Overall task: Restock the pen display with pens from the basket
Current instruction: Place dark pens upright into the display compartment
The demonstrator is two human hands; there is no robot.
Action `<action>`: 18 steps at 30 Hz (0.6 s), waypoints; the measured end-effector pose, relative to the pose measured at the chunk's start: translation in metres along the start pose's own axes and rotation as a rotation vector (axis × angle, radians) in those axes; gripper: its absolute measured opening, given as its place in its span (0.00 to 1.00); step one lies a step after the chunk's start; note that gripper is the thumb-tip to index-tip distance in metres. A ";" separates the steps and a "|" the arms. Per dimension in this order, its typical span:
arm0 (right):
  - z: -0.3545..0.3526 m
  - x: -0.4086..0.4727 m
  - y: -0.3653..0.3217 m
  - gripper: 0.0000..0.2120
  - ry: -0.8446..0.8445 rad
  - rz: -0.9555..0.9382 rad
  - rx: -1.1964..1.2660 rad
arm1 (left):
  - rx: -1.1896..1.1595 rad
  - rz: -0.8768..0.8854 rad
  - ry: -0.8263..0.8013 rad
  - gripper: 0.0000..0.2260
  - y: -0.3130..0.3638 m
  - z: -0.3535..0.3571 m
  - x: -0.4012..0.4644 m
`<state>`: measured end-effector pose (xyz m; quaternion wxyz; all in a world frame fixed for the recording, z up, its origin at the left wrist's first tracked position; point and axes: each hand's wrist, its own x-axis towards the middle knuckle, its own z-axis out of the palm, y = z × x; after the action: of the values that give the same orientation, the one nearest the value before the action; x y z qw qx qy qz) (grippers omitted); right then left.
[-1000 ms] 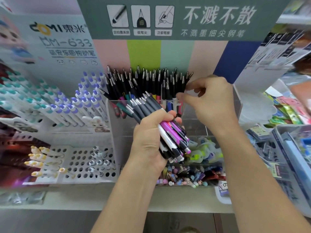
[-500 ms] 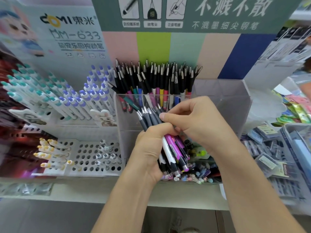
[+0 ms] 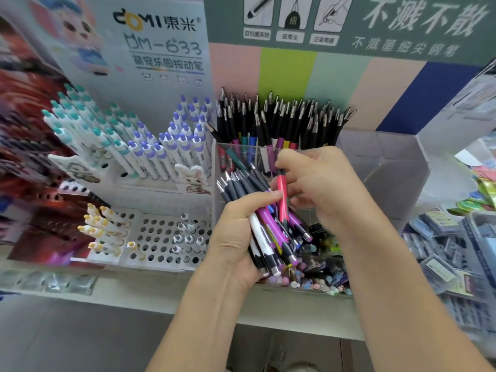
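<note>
My left hand [image 3: 236, 237] grips a thick bundle of pens [image 3: 265, 226] with grey, purple and white barrels, held in front of the clear acrylic pen display [image 3: 381, 167]. Just right of it, my right hand [image 3: 319, 183] pinches a single pink pen [image 3: 282, 200], which stands nearly upright against the bundle. The display's left part holds many black-capped pens [image 3: 279, 122] standing upright; its right part shows no pens. No basket is in view.
White racks at the left hold teal-capped [image 3: 80, 122] and purple-capped pens [image 3: 171, 140]. A perforated tray [image 3: 161, 242] below has a few pens. Loose small items [image 3: 319, 275] fill the bin under my hands. Packaged goods [image 3: 440, 245] crowd the right side.
My right hand came back from the upright pens in the display to the bundle and now pinches a pink pen lifted partly out of it. The view has moved closer.
</note>
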<state>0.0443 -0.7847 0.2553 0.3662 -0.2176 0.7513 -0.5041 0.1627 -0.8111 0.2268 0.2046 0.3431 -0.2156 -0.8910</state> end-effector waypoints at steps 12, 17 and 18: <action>-0.014 0.015 -0.042 0.02 0.524 -0.825 0.026 | -0.221 0.027 0.006 0.16 0.014 -0.008 0.011; -0.002 0.036 -0.032 0.06 0.506 -0.778 -0.396 | -0.192 0.022 0.023 0.11 0.013 -0.009 0.012; -0.001 0.038 -0.029 0.07 0.518 -0.761 -0.473 | -0.178 0.029 0.027 0.11 0.013 -0.009 0.012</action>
<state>0.0179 -0.8223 0.2698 -0.1004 -0.4206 0.7783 -0.4553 0.1633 -0.8300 0.2216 0.2501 0.3326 -0.1376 -0.8988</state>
